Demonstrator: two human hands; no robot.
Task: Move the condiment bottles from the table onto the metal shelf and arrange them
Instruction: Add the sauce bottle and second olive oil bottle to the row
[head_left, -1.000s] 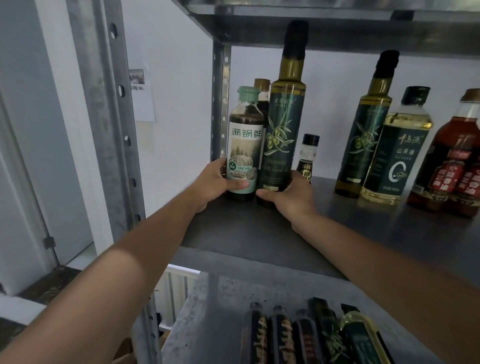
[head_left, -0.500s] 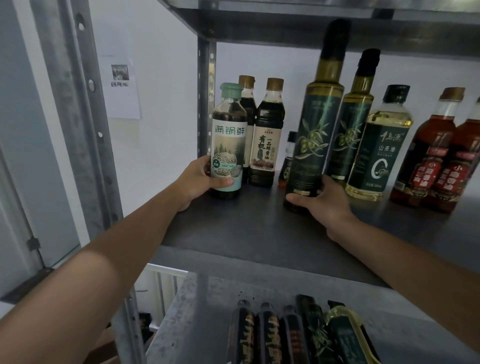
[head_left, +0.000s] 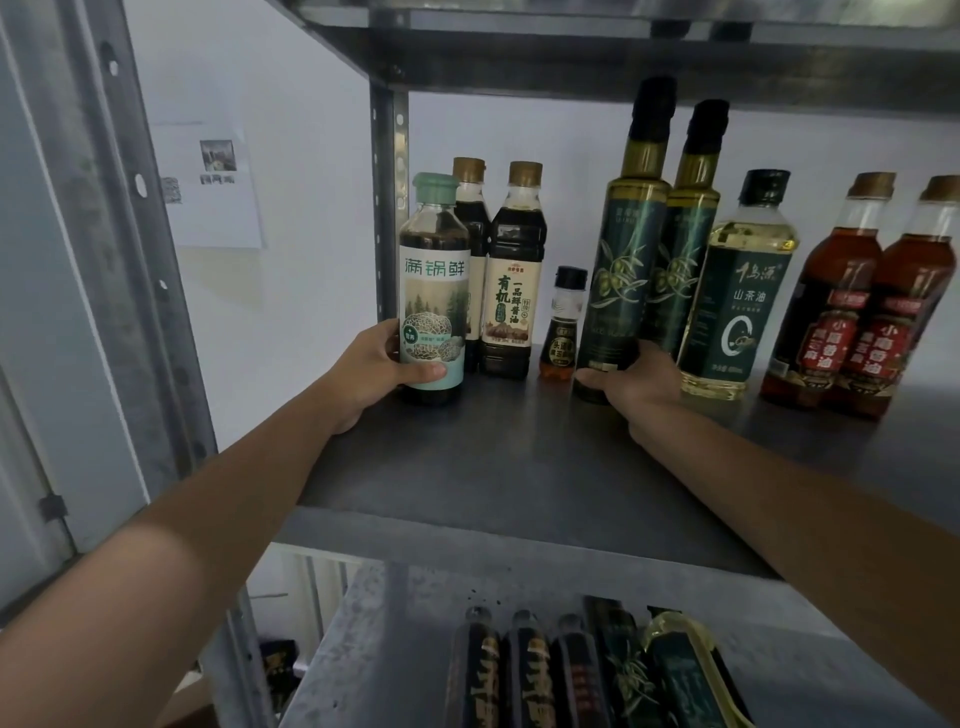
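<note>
Nine bottles on grey metal shelf; my left hand grips mint-capped dark sauce bottle, right hand grips tall green olive-oil bottle; arranging unfinished, I judge.

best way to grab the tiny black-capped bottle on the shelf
Pinch the tiny bottle by its black cap, from the front and above. It stands upright and short, with a soy bottle close on its left and an olive oil bottle on its right, so side access looks tight.
</note>
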